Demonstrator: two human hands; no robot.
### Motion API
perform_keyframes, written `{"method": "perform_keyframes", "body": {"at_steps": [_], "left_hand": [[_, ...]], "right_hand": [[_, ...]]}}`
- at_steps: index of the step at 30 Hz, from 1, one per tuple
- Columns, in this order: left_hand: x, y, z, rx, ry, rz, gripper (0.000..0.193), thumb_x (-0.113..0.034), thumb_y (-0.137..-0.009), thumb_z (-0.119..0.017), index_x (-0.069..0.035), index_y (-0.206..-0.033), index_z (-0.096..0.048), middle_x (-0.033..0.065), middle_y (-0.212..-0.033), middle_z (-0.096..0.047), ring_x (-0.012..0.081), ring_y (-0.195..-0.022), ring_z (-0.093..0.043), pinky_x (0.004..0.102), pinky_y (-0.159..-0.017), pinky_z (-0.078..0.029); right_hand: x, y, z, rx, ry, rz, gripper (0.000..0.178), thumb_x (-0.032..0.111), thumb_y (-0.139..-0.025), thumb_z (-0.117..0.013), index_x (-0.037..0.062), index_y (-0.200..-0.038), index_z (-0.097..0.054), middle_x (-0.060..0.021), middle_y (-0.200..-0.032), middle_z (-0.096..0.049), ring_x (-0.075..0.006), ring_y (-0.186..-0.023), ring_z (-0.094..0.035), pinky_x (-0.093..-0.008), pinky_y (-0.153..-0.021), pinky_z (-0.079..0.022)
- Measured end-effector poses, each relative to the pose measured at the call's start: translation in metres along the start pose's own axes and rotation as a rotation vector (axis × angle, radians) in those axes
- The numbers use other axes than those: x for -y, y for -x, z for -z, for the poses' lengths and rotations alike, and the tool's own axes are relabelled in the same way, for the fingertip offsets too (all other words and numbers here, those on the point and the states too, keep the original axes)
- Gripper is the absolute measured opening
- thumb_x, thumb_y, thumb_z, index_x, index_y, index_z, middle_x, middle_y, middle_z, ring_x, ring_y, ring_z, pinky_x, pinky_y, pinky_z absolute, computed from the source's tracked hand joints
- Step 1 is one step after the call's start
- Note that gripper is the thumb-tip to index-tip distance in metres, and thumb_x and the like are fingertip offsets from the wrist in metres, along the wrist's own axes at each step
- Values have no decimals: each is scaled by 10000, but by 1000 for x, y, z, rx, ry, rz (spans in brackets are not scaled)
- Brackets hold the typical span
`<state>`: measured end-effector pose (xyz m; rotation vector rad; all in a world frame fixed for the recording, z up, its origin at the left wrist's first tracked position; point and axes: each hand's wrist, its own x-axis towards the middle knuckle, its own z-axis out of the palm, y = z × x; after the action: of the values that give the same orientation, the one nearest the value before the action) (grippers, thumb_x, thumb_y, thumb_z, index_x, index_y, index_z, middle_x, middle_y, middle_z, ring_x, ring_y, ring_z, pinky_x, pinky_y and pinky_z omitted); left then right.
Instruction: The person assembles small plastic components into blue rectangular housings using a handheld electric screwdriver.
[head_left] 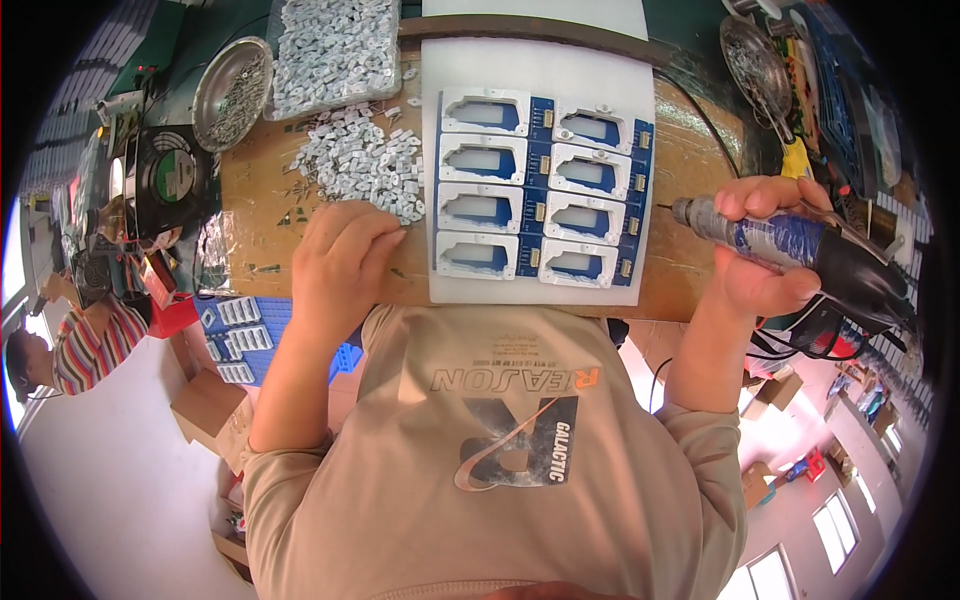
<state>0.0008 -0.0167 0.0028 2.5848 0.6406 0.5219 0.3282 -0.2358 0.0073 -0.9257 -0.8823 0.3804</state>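
My right hand (pixel 765 240) is wrapped round an electric screwdriver (pixel 790 240), its thin bit pointing left toward the work. My left hand (pixel 345 250) rests at the table's near edge beside a heap of small white plastic parts (pixel 365 155). Its fingers are curled together, and whatever they may pinch is hidden. Between my hands lies a white foam board (pixel 595 292). On it sit blue circuit boards (pixel 537 165) carrying two columns of white plastic frames (pixel 482 207) with cut-out openings. The screwdriver's tip is apart from the frames.
A clear tray (pixel 335 50) full of similar white parts stands behind the heap. Metal bowls of small hardware stand at far left (pixel 205 95) and far right (pixel 755 60). A dark bar (pixel 530 28) crosses the back. A small fan (pixel 170 180) stands left; another person (pixel 85 345) sits beyond.
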Motion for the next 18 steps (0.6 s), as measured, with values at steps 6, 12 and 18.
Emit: {"method": "perform_keyframes", "body": {"at_steps": [6, 12, 18], "left_hand": [[2, -2, -6, -26, 5, -19, 150, -54, -767, -795, -82, -892, -717, 53, -909, -644, 273, -850, -612, 382, -754, -495], [2, -5, -9, 15, 3, -9, 151, -56, -767, -794, -82, -897, -722, 56, -915, -647, 278, -857, -618, 391, -772, -498], [3, -9, 0, 84, -69, -49, 149, -44, -775, -775, -85, -908, -724, 56, -925, -649, 281, -870, -625, 400, -790, -497]], "right_hand": [[0, 0, 0, 1, 18, 1, 1032, 752, -745, -779, 14, -1407, -493, -126, -976, -643, -257, -801, -645, -425, -738, -565], [0, 0, 0, 14, -18, 11, 1024, 721, -746, -801, 11, -1414, -489, -137, -993, -651, -262, -809, -651, -426, -741, -569], [-1, 3, 0, 22, 10, -25, 933, 738, -813, -724, 37, -1389, -506, -136, -990, -640, -266, -815, -636, -431, -727, -543]]}}
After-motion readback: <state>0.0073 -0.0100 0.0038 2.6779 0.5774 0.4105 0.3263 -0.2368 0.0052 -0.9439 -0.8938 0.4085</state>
